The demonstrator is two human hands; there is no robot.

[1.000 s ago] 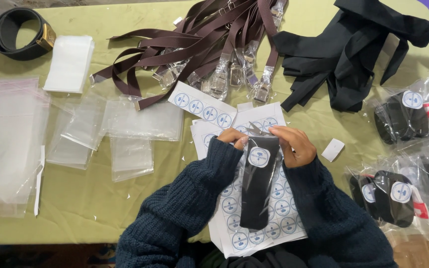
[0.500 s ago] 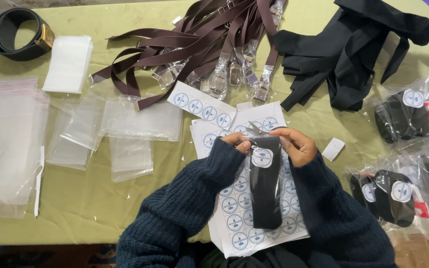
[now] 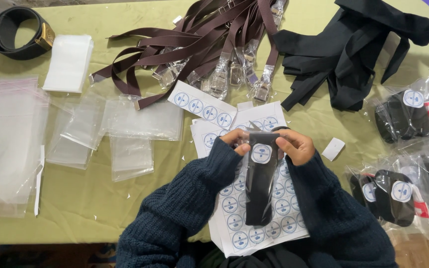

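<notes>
**Bagged black strap held lengthwise over the sticker sheets**

Both hands grip the far end of a bagged black strap point(image 3: 260, 184), the left hand point(image 3: 236, 141) on its left edge and the right hand point(image 3: 294, 145) on its right, fingers closed on the clear wrapping. The strap's long axis runs from far to near, its free end pointing toward the person. A round white sticker with a blue mark point(image 3: 261, 153) sits on the bag near the held end, between the thumbs.

Under it lie sticker sheets point(image 3: 254, 233), white with rows of the same round blue labels, on the olive desk point(image 3: 85, 208). Another strip of labels point(image 3: 202, 105) lies just beyond. To the right are finished packets point(image 3: 405, 115), each clear bag bearing one round sticker. Flat clear bags point(image 3: 140, 121) lie left; brown straps point(image 3: 194, 44) and black straps point(image 3: 358, 54) lie far. A small white square tag point(image 3: 333, 149) rests right of the hands.
</notes>
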